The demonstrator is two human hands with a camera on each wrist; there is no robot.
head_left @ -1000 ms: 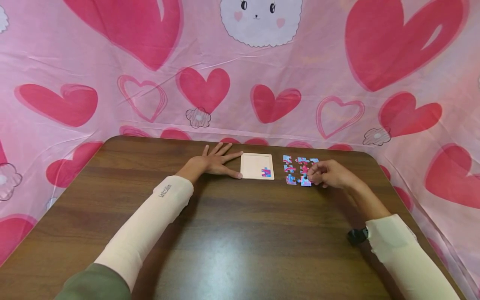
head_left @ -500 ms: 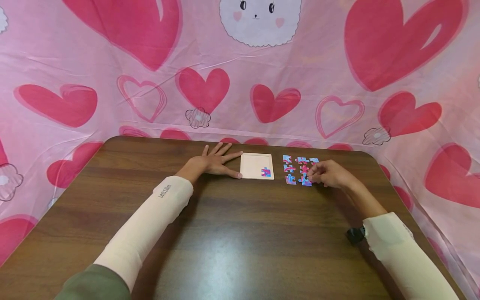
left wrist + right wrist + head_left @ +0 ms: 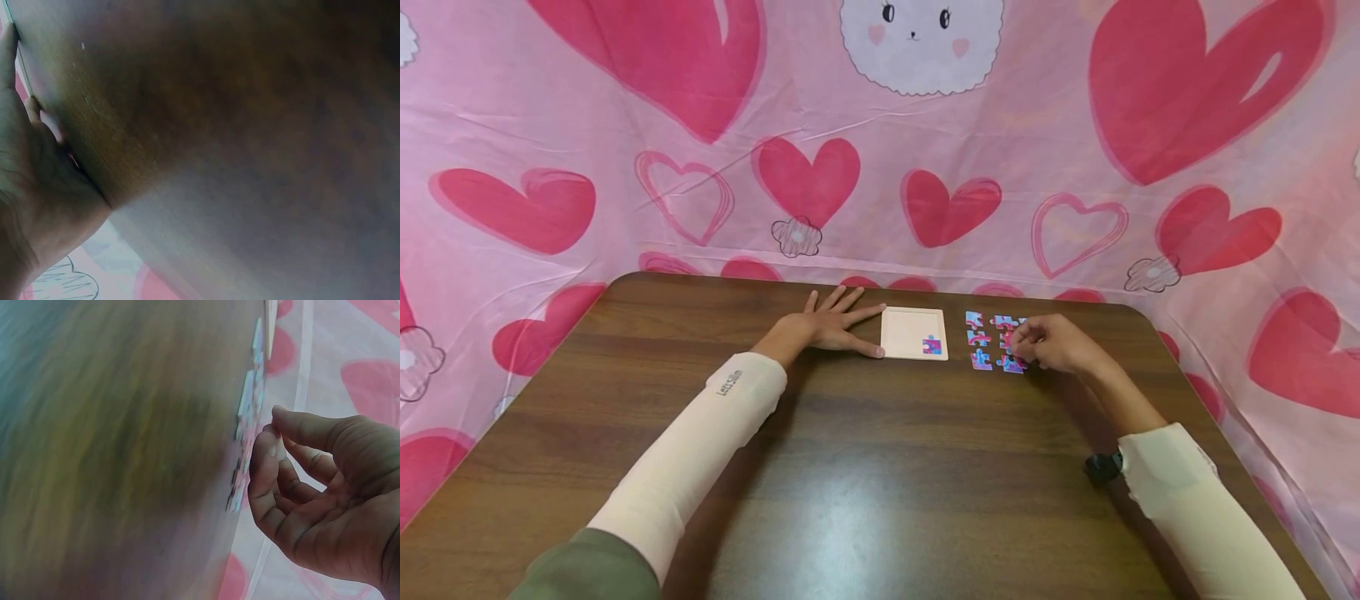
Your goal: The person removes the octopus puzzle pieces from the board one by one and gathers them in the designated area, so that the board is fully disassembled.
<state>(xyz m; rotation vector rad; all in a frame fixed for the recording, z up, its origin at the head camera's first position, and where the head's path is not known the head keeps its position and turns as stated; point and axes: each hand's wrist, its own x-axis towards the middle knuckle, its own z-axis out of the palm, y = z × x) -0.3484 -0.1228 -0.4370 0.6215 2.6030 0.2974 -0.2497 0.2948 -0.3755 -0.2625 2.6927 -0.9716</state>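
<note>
My left hand [image 3: 831, 327] lies on the table with its fingers spread. Its thumb and index fingertips are at the left edge of a square wooden puzzle tray [image 3: 902, 333]. A blue, pink and purple jigsaw piece [image 3: 932, 344] sits in the tray's near right corner. Right of the tray lie several loose jigsaw pieces [image 3: 981, 359] in rows. My right hand [image 3: 1051, 343] is over the right side of these rows, thumb and fingertips close together, hiding some pieces. In the right wrist view, the curled fingers [image 3: 265, 469] stand close above the pieces; I cannot tell whether they pinch one.
The brown wooden table [image 3: 850, 467] has rounded far corners. Behind and beside it hangs a pink cloth [image 3: 880, 208] with hearts. A black band [image 3: 1103, 467] shows at the right wrist.
My right hand has shifted slightly left and up in the head view and now covers more of the right-hand pieces. The left hand, the tray and its piece stay put.
</note>
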